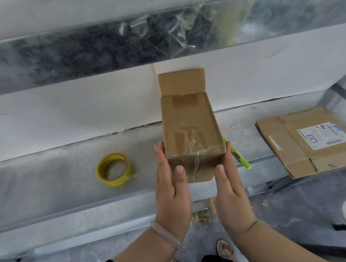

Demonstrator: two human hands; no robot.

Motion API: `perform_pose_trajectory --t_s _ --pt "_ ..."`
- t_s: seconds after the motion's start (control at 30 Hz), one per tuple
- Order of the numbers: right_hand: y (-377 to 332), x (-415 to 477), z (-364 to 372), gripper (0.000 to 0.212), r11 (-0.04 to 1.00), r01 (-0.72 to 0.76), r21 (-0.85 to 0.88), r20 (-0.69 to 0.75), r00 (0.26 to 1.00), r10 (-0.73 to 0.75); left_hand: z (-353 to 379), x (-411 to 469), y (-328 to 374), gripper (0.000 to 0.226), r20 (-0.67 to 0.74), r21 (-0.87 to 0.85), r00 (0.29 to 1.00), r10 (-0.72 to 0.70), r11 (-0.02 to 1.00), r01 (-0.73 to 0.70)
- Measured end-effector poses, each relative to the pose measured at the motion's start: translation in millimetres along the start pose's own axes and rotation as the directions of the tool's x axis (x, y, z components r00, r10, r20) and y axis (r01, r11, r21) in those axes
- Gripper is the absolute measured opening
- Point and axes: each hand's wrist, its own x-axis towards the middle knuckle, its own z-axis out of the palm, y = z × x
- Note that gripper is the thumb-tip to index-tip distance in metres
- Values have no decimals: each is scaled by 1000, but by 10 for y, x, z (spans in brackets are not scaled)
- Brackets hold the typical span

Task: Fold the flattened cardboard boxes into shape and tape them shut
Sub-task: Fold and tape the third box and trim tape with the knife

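Note:
A small brown cardboard box (pixel 190 128) is folded into shape and lies lengthwise on the grey shelf, its near end sealed with clear tape and its far flap standing open. My left hand (pixel 171 183) presses against the box's left near corner, thumb on the taped end. My right hand (pixel 230 186) holds the right near corner the same way. A roll of yellow tape (pixel 114 169) lies on the shelf to the left. A flattened cardboard box (pixel 309 141) with a white shipping label lies to the right.
A green highlighter pen (pixel 238 157) lies on the shelf (pixel 50 183) just right of the box, partly hidden behind it. A white panel stands behind the shelf. Cardboard scraps lie on the floor below, near my sandalled feet. A white object pokes in at the right edge.

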Motion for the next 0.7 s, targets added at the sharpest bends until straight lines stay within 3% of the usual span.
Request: perform_pose_trajectory --t_s 0.2,0.37,0.53,0.7 --pt "-158 131 78 50 1000 14 0 -74 997 -14 18 100 105 69 -38 -11 995 -89 996 89" --pt "-158 330 220 51 995 -82 -51 -212 975 70 134 243 172 76 -154 84 972 -178 978 192" --pt "-139 328 198 16 998 4 -63 -269 963 -21 142 257 118 66 -141 122 984 -107 985 125" --pt "-117 343 195 28 1000 -5 18 -310 951 10 135 276 57 62 -161 124 984 -74 988 95"
